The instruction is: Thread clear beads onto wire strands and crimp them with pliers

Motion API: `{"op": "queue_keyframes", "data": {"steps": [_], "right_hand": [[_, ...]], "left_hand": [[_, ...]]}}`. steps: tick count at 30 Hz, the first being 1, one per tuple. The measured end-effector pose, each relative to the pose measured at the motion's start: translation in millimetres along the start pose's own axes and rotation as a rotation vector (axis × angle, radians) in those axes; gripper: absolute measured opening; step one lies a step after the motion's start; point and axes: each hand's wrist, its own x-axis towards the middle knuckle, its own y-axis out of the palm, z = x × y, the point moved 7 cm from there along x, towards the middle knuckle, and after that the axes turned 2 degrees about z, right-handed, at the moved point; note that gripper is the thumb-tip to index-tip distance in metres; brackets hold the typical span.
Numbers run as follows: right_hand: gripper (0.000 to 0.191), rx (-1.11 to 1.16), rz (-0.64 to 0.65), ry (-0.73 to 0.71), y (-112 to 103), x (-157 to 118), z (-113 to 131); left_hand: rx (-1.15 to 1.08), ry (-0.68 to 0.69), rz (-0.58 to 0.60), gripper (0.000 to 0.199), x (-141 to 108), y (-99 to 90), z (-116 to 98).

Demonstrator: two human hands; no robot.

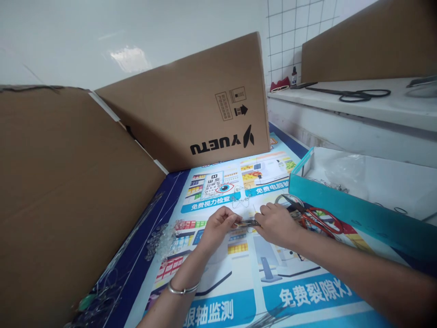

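Tall brown cardboard boxes (191,105) are walling us in at left and behind, while a shallow teal-rimmed tray (341,205) of clear plastic bags is sitting at right. We are pinching a small dark strip (246,222) between our left hand (218,225) and right hand (276,223), both closing on its ends low over the printed blue poster mat (239,291), beside red-handled scissors (319,218).

Mat (239,291): blue border, bright multicolour printed panels, white characters on blue bands. Cardboard box (191,105): plain brown, black lettering and symbols. Tray (341,205): teal wall, white inside. Scissors (321,218): red handles. Bracelet (180,289): silver. Wall tiles (290,27): white, dark grid lines
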Motion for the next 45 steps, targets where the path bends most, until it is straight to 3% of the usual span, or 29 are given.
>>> {"op": "queue_keyframes", "data": {"steps": [9,15,19,26,31,45], "right_hand": [[0.031,0.005,-0.079,-0.034,6,0,-4],[0.029,-0.041,-0.178,-0.079,-3,-2,-2],[0.023,-0.098,-0.224,-0.152,-9,-2,2],[0.018,-0.318,-0.424,-0.340,-26,-12,17],[0.023,-0.333,-0.433,-0.407,-31,-17,26],[0.022,-0.333,-0.399,-0.405,-28,-15,28]], "left_hand": [[-0.005,-0.015,-0.026,0.014,0,-0.5,0],[-0.038,-0.082,-0.096,0.019,0,-4.5,9],[-0.062,-0.154,-0.114,0.023,-2,-2.3,15],[-0.085,-0.240,-0.137,0.026,-7,5.0,20],[-0.077,-0.245,-0.146,0.026,-9,6.2,22],[-0.034,-0.287,-0.169,0.026,-8,5.0,35]]}}
